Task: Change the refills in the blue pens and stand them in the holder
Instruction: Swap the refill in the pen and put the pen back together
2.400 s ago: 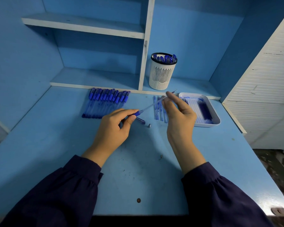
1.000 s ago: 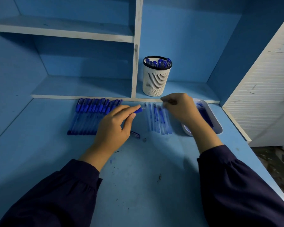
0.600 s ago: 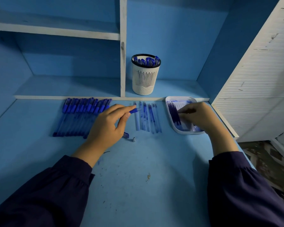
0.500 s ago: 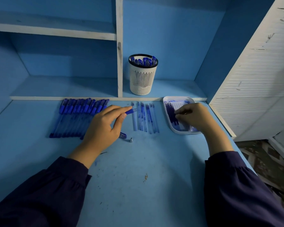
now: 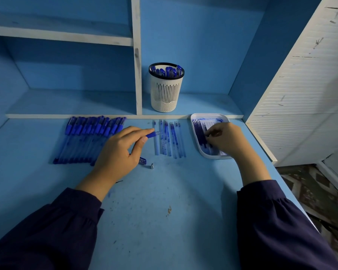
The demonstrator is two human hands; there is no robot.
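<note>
Blue pens [image 5: 167, 71] already stand in the holder [image 5: 165, 94], but a long row [image 5: 82, 143] waits on the desk [image 5: 164, 221], my left hand [image 5: 117, 152] pinching one open barrel [image 5: 151, 135] in its grip while my right hand [image 5: 225, 140] curls over the refills [image 5: 200, 133] in the tray [image 5: 209, 157], pinching one or not I cannot tell.

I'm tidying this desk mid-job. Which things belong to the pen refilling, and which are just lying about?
Job: left hand holding a pen; right hand in the tray of refills; loose refills; row of pens; holder; metal tip.
Lying about: brown speck; slatted door.
</note>
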